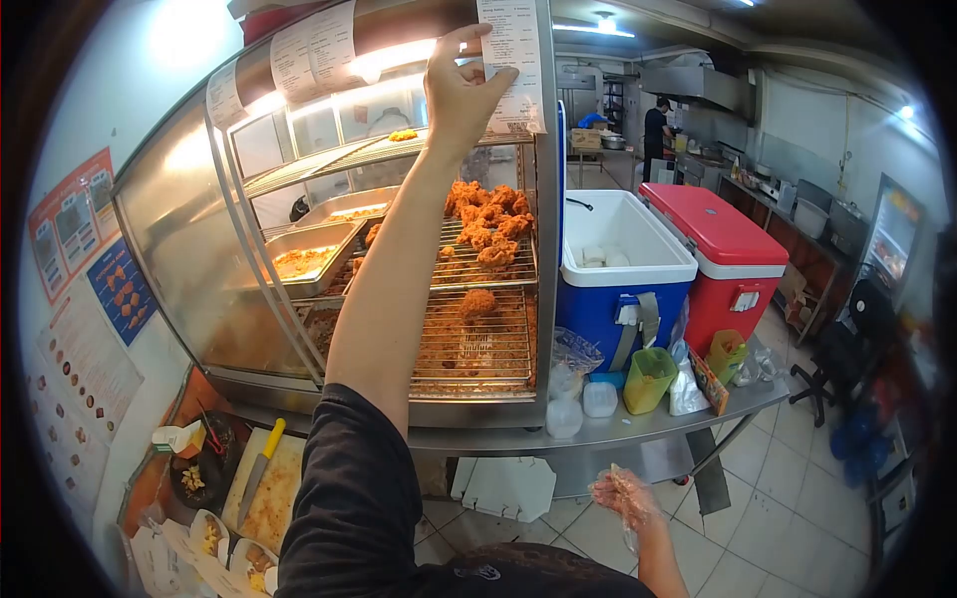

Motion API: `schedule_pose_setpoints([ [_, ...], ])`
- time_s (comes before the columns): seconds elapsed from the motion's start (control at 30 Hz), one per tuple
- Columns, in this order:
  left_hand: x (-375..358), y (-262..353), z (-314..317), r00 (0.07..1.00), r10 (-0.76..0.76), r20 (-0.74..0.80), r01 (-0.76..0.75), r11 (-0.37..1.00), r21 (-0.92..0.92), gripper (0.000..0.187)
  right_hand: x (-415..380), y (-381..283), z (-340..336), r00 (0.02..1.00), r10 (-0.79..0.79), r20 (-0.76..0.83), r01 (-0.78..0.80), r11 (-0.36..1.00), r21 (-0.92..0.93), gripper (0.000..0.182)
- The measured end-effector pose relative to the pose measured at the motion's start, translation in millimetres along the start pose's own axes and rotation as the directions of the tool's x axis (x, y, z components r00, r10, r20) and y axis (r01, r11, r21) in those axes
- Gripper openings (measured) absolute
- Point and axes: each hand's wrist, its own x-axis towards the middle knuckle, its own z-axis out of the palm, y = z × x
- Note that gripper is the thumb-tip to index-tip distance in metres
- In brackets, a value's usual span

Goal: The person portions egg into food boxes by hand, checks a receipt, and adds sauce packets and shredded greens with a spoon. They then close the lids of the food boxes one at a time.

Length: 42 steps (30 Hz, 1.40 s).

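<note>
My bare left hand reaches up to a printed receipt hanging on the top right of a glass food warmer. Its thumb and index finger are spread apart, fingertips against the paper. More receipts hang along the same top edge. Behind my raised arm, pieces of fried chicken lie on wire racks, one more on a lower rack. Low on the right, my right hand wears a clear plastic glove with crumbs on it. Its fingers are bunched together; I cannot tell what, if anything, is inside them.
Metal trays of food sit in the warmer. A yellow-handled knife lies on a cutting board at lower left. A blue cooler, a red cooler and a yellow-green container stand right. A person stands far back.
</note>
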Motion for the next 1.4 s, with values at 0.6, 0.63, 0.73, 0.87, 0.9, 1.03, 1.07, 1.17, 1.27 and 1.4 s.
schedule_pose_setpoints([
  [0.6, -10, -13, -6, 1.000, 0.009, 0.000, -0.009, 0.998, 0.067, 0.047, -1, 6, 1, 0.999, 0.001, 0.034, -0.001, 1.000, -0.016, 0.023],
  [0.63, -10, -12, -6, 1.000, 0.003, 0.000, -0.003, 0.997, 0.077, 0.046, -1, 5, 1, 0.999, 0.002, 0.050, -0.001, 1.000, -0.013, 0.023],
  [0.73, -11, -9, -6, 0.999, 0.039, 0.006, -0.039, 0.997, 0.060, 0.043, -4, 4, 2, 0.999, 0.015, 0.044, -0.015, 1.000, -0.001, 0.021],
  [0.87, -12, -6, -4, 1.000, 0.024, -0.018, -0.023, 0.998, 0.058, 0.041, -6, 4, 5, 0.999, 0.008, 0.044, -0.008, 1.000, 0.010, 0.021],
  [0.9, -11, -6, -4, 0.999, 0.030, -0.015, -0.029, 0.998, 0.059, 0.041, -7, 4, 6, 0.999, 0.002, 0.036, -0.002, 1.000, -0.008, 0.021],
  [1.03, -12, -4, -5, 1.000, 0.023, -0.006, -0.022, 0.997, 0.078, 0.041, -7, 4, 7, 1.000, 0.010, 0.024, -0.009, 0.999, -0.043, 0.022],
  [1.07, -12, -3, -5, 1.000, 0.024, -0.006, -0.023, 0.997, 0.077, 0.041, -7, 4, 6, 1.000, 0.009, 0.024, -0.008, 0.999, -0.043, 0.022],
  [1.17, -13, -4, -4, 0.999, 0.037, -0.007, -0.036, 0.993, 0.114, 0.040, -6, 6, 5, 0.999, 0.011, 0.035, -0.010, 1.000, -0.021, 0.023],
  [1.27, -12, -7, -5, 0.999, 0.038, -0.015, -0.037, 0.996, 0.080, 0.040, -5, 7, 4, 0.999, 0.001, 0.034, 0.000, 1.000, -0.029, 0.024],
  [1.4, -12, -3, -6, 1.000, 0.010, -0.023, -0.006, 0.991, 0.131, 0.041, -2, 7, 3, 0.999, 0.008, 0.038, -0.007, 0.999, -0.034, 0.025],
])
